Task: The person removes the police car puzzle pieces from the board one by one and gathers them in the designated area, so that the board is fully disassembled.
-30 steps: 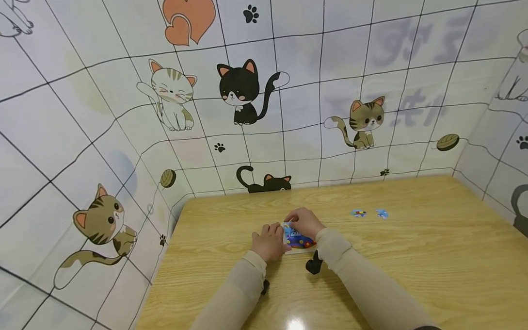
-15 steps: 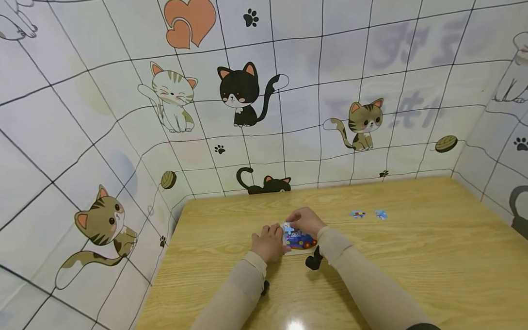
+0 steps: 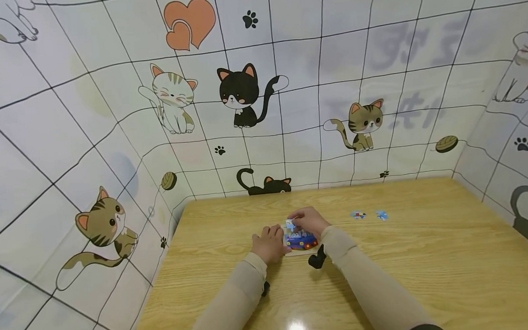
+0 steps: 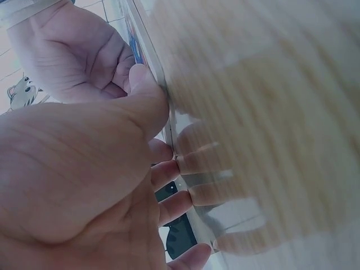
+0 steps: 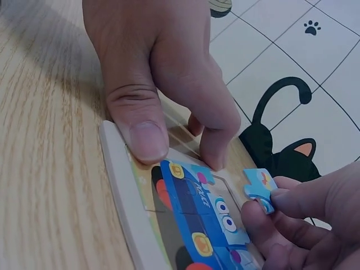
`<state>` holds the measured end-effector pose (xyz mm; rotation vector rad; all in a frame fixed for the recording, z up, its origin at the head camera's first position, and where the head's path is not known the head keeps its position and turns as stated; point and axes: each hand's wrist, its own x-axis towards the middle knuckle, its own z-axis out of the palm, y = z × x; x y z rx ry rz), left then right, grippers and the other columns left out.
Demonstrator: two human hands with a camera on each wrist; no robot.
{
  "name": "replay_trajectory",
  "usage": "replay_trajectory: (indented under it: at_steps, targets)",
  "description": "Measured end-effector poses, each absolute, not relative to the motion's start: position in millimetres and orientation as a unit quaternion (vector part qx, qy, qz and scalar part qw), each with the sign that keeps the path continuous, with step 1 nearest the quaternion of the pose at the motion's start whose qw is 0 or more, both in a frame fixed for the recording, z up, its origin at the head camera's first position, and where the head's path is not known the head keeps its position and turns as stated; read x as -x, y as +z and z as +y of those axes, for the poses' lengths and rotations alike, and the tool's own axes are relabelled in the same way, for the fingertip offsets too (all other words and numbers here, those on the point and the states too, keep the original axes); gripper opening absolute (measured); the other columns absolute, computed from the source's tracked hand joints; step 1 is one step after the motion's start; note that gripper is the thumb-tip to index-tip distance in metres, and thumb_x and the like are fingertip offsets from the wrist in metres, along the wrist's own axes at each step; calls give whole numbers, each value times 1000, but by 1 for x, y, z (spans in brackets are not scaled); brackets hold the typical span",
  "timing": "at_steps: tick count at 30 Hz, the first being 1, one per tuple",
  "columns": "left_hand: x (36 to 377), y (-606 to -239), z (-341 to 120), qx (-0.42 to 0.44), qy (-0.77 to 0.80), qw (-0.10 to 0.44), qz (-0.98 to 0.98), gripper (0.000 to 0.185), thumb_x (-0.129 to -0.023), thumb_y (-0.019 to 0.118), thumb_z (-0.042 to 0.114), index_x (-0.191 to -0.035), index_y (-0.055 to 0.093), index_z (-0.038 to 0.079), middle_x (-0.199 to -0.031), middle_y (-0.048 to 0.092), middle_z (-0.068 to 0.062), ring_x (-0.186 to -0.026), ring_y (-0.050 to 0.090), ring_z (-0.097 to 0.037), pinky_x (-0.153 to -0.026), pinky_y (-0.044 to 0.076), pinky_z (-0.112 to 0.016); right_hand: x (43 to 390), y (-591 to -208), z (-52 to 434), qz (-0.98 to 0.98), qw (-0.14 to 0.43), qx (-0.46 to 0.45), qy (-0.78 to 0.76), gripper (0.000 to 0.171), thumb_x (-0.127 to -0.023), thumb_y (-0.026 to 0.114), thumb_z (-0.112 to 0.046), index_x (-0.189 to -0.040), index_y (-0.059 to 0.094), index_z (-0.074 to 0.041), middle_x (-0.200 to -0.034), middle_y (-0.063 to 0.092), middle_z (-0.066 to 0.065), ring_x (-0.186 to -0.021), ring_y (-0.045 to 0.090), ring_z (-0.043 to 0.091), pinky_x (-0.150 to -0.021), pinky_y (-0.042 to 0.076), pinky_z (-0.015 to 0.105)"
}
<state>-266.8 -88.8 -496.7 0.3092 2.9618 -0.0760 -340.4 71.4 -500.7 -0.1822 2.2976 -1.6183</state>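
On the table lies a jigsaw puzzle board (image 3: 300, 242) with a pale rim and a blue police car picture, partly filled in. My left hand (image 3: 268, 244) holds its left side. In the right wrist view the left thumb presses the rim and a bent finger touches the board's edge. My right hand (image 3: 311, 222) pinches a light blue jigsaw piece (image 5: 260, 185) between thumb and fingers, tilted just above the far part of the board. Below it, the right wrist view shows an unfilled patch beside the car's eyes. The right hand covers part of the board in the head view.
Two loose jigsaw pieces lie to the right on the wooden table (image 3: 402, 257): one with red and yellow (image 3: 358, 214), one light blue (image 3: 381, 215). A white cloth wall (image 3: 303, 159) printed with cats and grid lines stands behind the table.
My right hand has risen slightly from the board and shifted a little right, bringing the light blue piece up with it. The left hand stays on the board's left side.
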Motion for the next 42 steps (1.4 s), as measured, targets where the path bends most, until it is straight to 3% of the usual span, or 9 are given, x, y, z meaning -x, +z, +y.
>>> replay_trajectory:
  at_steps: [7,20,29,37,42]
  targets:
    - [266,-497,-88,-104,-28,79,991,61,-94,45,60,-142,42,21,-155,30,5,-139,30,-22,-100,37,-57,343,-499,80,784,161,38,-598,27,-96,57,-2,-121,63,4,-102,62,15,-79,66,20,-72,56,32]
    - [268,-503,-90,-99,-14,77,992,63,-94,47,59,-144,40,22,-155,30,5,-140,30,-23,-100,35,-58,346,-499,99,816,141,61,-558,29,-98,56,-8,-124,63,2,-108,64,15,-85,65,20,-76,54,34]
    - [267,-500,-90,-105,-12,75,992,63,-95,46,58,-145,40,21,-156,30,4,-140,29,-24,-99,36,-58,348,-497,116,797,133,53,-587,30,-97,54,-3,-126,59,8,-116,61,20,-87,63,22,-81,54,38]
    - [265,-502,-92,-123,-18,61,990,61,-95,44,58,-143,41,19,-155,31,3,-139,31,-24,-97,38,-58,351,-505,131,796,116,50,-592,30,-97,56,-2,-124,58,11,-118,59,24,-89,65,23,-84,54,36]
    - [266,-503,-93,-126,-23,62,990,63,-95,42,58,-145,39,19,-156,29,3,-139,30,-25,-99,37,-59,351,-506,141,813,99,43,-573,27,-96,57,-3,-120,62,8,-115,61,22,-87,65,21,-78,55,32]
